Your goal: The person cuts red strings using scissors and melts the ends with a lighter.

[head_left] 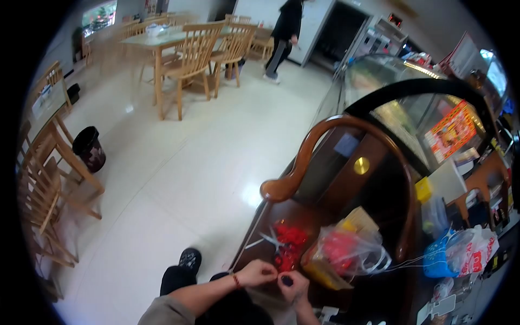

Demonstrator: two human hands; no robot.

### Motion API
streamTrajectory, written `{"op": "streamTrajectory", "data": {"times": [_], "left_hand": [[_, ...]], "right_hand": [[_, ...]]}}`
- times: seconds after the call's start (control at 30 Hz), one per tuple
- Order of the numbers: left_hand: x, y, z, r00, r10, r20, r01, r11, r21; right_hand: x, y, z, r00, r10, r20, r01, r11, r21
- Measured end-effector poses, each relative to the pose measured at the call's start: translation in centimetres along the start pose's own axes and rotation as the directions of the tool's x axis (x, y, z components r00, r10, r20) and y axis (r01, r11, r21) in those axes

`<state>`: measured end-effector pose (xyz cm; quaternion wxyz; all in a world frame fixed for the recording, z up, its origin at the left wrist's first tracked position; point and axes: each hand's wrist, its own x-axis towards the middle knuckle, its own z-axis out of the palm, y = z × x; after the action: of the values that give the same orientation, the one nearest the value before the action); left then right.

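Note:
My left hand (258, 273), with a beaded bracelet on its wrist, has its fingertips pinched together; what they hold, if anything, is too small to make out. Close beside it, my right hand (295, 287) is closed, with a small dark round object (287, 280) at its fingers. Just beyond both hands, a pile of shiny red pieces (290, 238) lies on the dark wooden chair seat (265, 216). A pale, thin-armed item (266, 238), perhaps scissors, rests at its left edge. Right of the pile stands an open cardboard box (325, 268) with a clear plastic bag (352, 250) holding something red.
The chair's curved armrest (303, 162) rises ahead, before a glass display case (401, 108). Bags (460, 252) crowd the right. Wooden chairs (200, 54), a table (162, 38) and a dark bin (89, 149) stand leftward. A person (284, 35) in dark clothes is far off.

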<state>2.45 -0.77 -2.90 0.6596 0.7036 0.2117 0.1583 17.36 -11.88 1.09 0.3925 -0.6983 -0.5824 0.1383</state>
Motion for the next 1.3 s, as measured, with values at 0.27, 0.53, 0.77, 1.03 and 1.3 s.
{"op": "streamTrajectory", "data": {"times": [0.27,0.53,0.77,1.03,1.3], "left_hand": [[-0.1,-1.9,0.9,0.995,-0.093,-0.041,0.087,0.988,-0.129],[-0.1,-1.9,0.7,0.998,0.004,-0.064,-0.005,1.0,-0.026],[0.0,-1.6,1.5,0.99,-0.013,-0.138,0.008,0.999,-0.039],[0.2,-1.7,1.4,0.991,-0.004,-0.135,-0.006,0.997,-0.074],[0.0,-1.1,1.1,0.993,-0.014,-0.114,0.006,0.998,-0.07]], "right_hand": [[0.1,-0.7,-0.1,0.999,0.018,-0.035,-0.019,1.0,-0.005],[-0.3,-0.6,0.4,0.999,0.049,-0.021,-0.049,0.999,-0.008],[-0.2,-0.6,0.5,0.999,-0.02,-0.04,0.017,0.997,-0.076],[-0.1,-0.2,1.0,0.999,0.005,-0.051,-0.006,0.999,-0.038],[0.1,-0.4,1.1,0.999,-0.003,-0.044,0.003,1.0,-0.007]]}}
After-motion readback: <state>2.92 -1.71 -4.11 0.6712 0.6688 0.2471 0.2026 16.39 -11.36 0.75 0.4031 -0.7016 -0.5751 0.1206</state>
